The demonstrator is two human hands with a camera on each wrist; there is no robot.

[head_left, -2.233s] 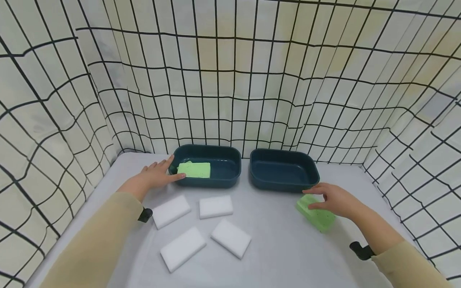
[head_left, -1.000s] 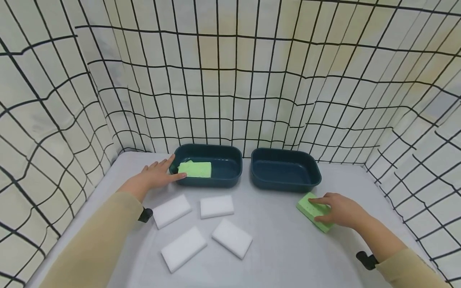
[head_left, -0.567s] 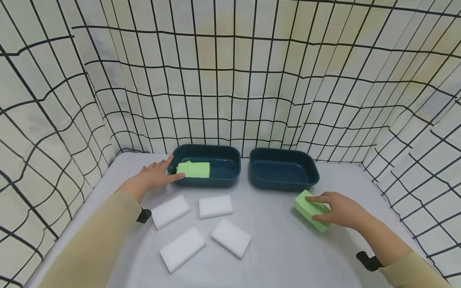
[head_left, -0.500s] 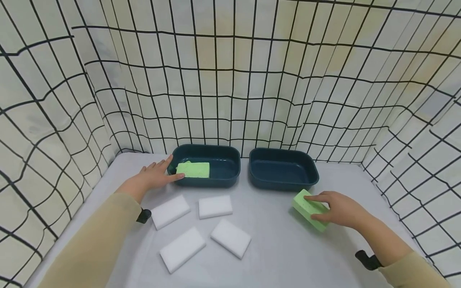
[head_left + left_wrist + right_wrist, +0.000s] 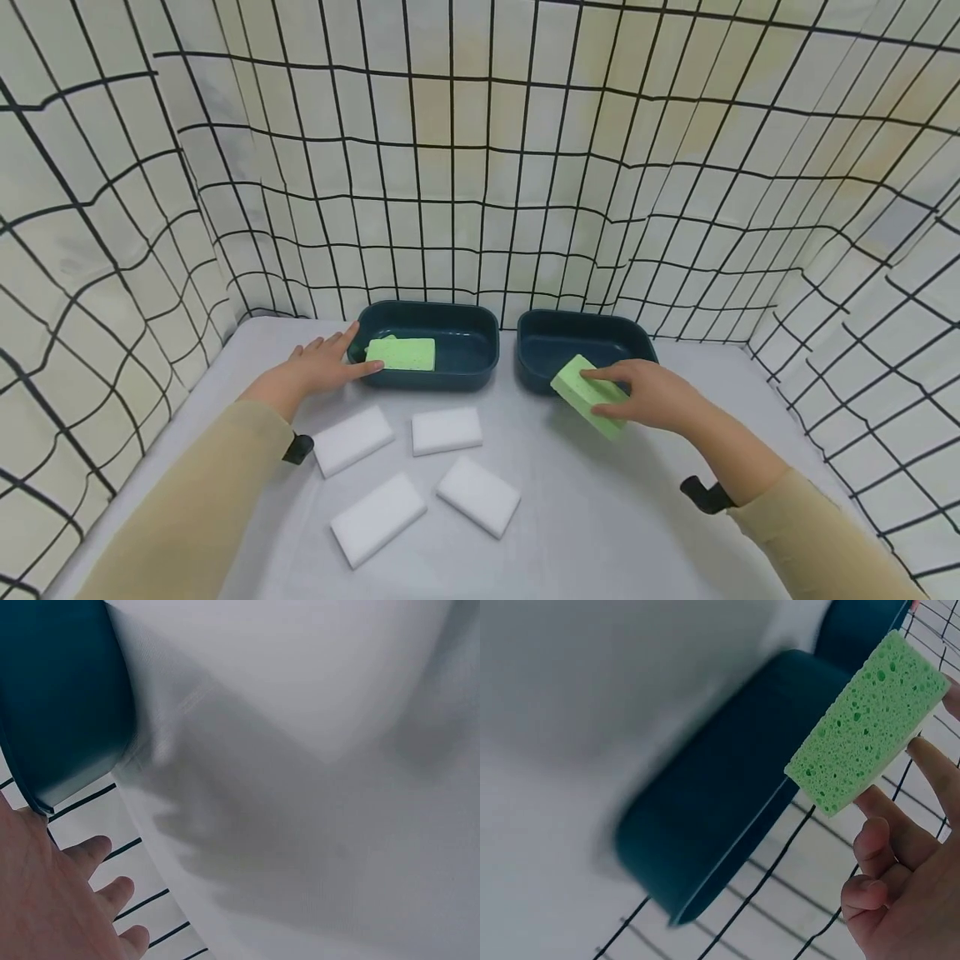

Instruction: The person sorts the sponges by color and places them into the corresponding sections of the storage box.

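A green sponge (image 5: 588,396) is pinched between the thumb and fingers of my right hand (image 5: 652,396), tilted and raised in front of the right dark teal tray (image 5: 585,323). The right wrist view shows the porous face of this sponge (image 5: 870,724), with the right hand (image 5: 919,885) at its edge. At the left dark teal tray (image 5: 457,379), my left hand (image 5: 318,367) rests on the left end of the rim with fingers spread. Inside that tray lies more green sponge (image 5: 401,354); a second piece seems to show behind it.
Several white rectangular pads lie on the white tabletop in front of the left tray, such as a white pad (image 5: 447,431) and another white pad (image 5: 378,518). A black wire grid (image 5: 487,200) stands behind the trays and along both sides.
The right hand took hold of the green sponge, lifted it off the table and carried it left to the front of the right tray. The left hand has stayed on its tray.
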